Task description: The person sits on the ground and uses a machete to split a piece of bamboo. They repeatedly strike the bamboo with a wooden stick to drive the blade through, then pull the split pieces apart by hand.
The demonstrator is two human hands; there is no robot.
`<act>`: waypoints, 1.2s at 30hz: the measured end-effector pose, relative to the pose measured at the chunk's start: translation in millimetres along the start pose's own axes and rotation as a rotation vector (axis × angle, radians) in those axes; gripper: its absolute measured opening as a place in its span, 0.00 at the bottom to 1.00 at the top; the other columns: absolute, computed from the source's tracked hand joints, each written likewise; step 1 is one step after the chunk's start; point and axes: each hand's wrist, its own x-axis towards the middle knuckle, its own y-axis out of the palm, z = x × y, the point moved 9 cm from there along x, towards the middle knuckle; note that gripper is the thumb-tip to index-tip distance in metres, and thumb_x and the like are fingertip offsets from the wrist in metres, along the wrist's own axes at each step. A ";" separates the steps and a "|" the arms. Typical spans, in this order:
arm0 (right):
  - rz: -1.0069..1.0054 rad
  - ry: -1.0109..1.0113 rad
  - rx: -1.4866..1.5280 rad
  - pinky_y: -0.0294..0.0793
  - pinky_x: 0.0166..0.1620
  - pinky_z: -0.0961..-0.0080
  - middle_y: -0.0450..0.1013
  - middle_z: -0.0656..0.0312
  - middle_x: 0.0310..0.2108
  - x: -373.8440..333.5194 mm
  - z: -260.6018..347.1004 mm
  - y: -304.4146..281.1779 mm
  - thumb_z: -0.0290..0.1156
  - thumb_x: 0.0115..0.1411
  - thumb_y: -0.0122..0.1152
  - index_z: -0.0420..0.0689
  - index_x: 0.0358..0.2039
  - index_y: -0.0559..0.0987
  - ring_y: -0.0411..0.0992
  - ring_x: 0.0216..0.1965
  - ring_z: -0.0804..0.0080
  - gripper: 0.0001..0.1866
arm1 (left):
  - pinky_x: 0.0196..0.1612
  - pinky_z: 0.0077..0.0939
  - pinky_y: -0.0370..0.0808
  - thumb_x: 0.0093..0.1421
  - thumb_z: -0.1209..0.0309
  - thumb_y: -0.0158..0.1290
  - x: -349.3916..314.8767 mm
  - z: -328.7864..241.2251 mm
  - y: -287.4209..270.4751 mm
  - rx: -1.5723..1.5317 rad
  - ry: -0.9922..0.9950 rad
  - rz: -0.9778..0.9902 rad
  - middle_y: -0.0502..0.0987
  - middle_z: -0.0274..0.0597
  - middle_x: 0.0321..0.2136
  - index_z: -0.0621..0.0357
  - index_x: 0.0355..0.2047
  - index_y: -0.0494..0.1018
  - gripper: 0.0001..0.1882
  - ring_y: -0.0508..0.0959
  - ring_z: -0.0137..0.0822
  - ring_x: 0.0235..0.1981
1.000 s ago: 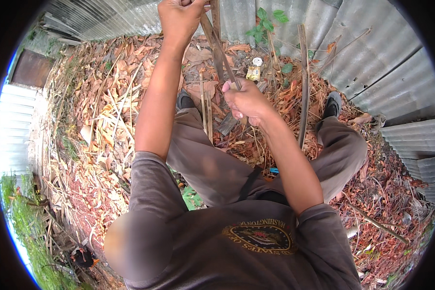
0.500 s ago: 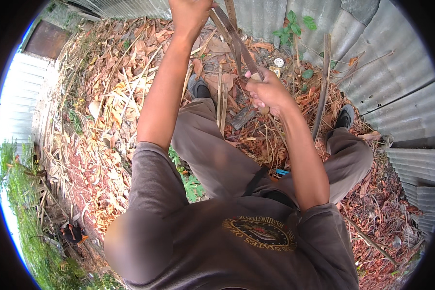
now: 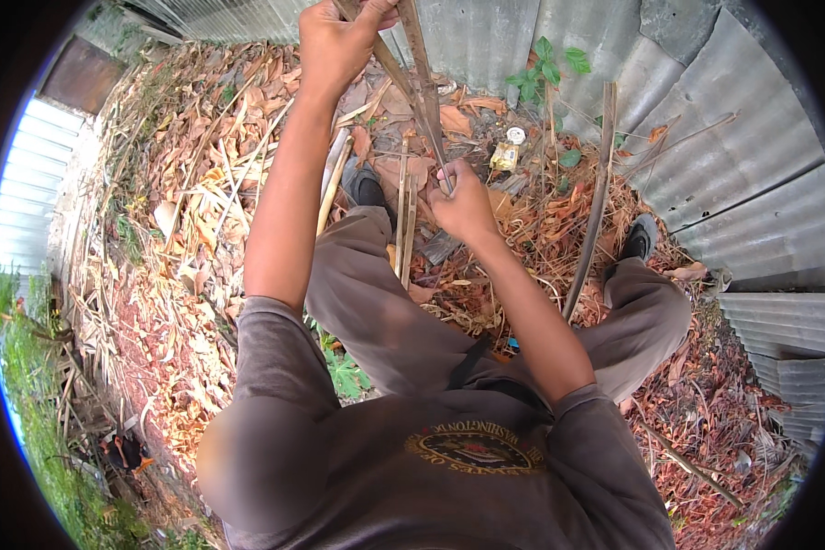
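Note:
My left hand (image 3: 339,46) is up near the top edge, closed round the upper part of a long brown wooden strip (image 3: 385,60). Lower and to the right, my right hand (image 3: 465,202) is closed in a fist on what looks like a machete. Its narrow dark blade (image 3: 435,137) points up and away from me, and the fist hides its handle. A second brown length (image 3: 414,41) runs beside the strip and meets it near the blade; I cannot tell where one ends and the other begins. The top ends are cut off by the frame.
Corrugated metal sheets (image 3: 724,128) wall the far and right sides. A curved wooden strip (image 3: 598,202) leans by my right leg, and two thin strips (image 3: 406,211) stand near my left shoe (image 3: 367,183). Dry leaves (image 3: 192,247) cover the ground; a yellow packet (image 3: 504,156) lies beyond.
My right hand has moved left and turned, so the wooden handle seen before is hidden. My left hand has shifted slightly left, and the strip now slants more. The whole view has shifted a little.

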 end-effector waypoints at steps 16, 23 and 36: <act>0.072 0.152 -0.227 0.75 0.35 0.58 0.75 0.48 0.26 33.8 -167.0 80.3 0.32 0.51 0.61 0.37 0.38 0.72 0.76 0.29 0.47 0.16 | 0.33 0.22 0.79 0.58 0.68 0.61 -20.7 -2.7 -1.7 0.001 0.022 0.033 0.82 0.43 0.27 0.68 0.37 0.80 0.13 0.81 0.30 0.29; 0.551 0.690 1.034 0.59 0.17 0.74 0.60 0.67 0.15 15.0 -146.5 105.6 0.25 0.56 0.52 0.41 0.31 0.74 0.53 0.09 0.79 0.03 | 0.34 0.24 0.81 0.59 0.68 0.60 -13.1 0.7 -11.8 -0.062 -0.012 -0.012 0.81 0.49 0.31 0.72 0.40 0.78 0.16 0.82 0.33 0.30; 0.190 0.308 -0.166 0.74 0.49 0.59 0.76 0.42 0.42 52.6 -136.8 86.8 0.32 0.49 0.60 0.37 0.46 0.75 0.75 0.46 0.48 0.22 | 0.43 0.51 0.82 0.62 0.59 0.56 -14.5 39.7 -30.8 -0.839 0.181 0.133 0.77 0.67 0.37 0.76 0.48 0.66 0.28 0.81 0.58 0.37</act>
